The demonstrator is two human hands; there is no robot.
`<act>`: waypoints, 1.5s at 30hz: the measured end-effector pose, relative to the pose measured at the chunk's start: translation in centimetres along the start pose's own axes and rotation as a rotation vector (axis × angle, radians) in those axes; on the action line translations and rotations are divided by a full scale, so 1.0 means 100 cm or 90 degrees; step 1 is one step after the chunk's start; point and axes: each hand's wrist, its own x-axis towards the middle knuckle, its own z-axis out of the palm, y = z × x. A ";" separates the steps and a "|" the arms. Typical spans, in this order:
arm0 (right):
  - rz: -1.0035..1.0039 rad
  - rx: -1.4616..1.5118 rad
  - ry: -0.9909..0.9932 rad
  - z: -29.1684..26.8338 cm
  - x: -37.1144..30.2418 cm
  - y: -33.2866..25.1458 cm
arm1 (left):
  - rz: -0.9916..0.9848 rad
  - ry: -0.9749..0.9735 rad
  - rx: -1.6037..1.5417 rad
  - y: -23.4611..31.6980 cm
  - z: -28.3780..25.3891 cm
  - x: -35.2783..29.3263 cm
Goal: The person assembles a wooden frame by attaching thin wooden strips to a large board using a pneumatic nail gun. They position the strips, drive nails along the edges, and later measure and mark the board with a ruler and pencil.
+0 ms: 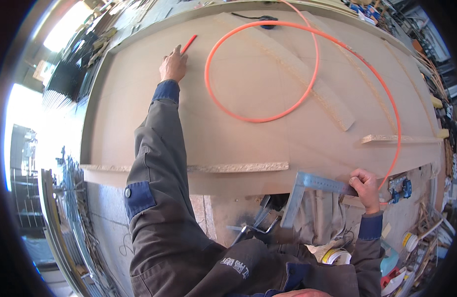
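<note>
My left hand (174, 66) reaches far out over a large tan board (134, 99). A slim red pencil (189, 43) sticks out from between its thumb and fingers, pointing away to the upper right. Near the board's front edge, my right hand (365, 190) is closed round one end of a metal try square (315, 182). The square's long arm lies toward the left, and its other leg hangs down past the edge toward me.
An orange hose (258, 120) loops over the board and runs to a blue tool (400, 188) at front right. Chipboard strips (332, 106) cross the panel; another strip (238, 167) stands along the front. A small black object (269, 22) lies at the back.
</note>
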 end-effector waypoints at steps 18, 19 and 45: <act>0.020 -0.050 -0.071 0.027 -0.037 -0.033 | 0.052 -0.069 -0.505 0.084 -0.160 -0.175; -0.004 -0.061 -0.089 0.033 -0.041 -0.032 | 0.038 -0.106 -0.535 0.099 -0.174 -0.216; -0.101 -0.315 -1.015 0.191 -0.115 0.018 | -0.328 -0.114 -0.467 0.218 -0.181 -0.743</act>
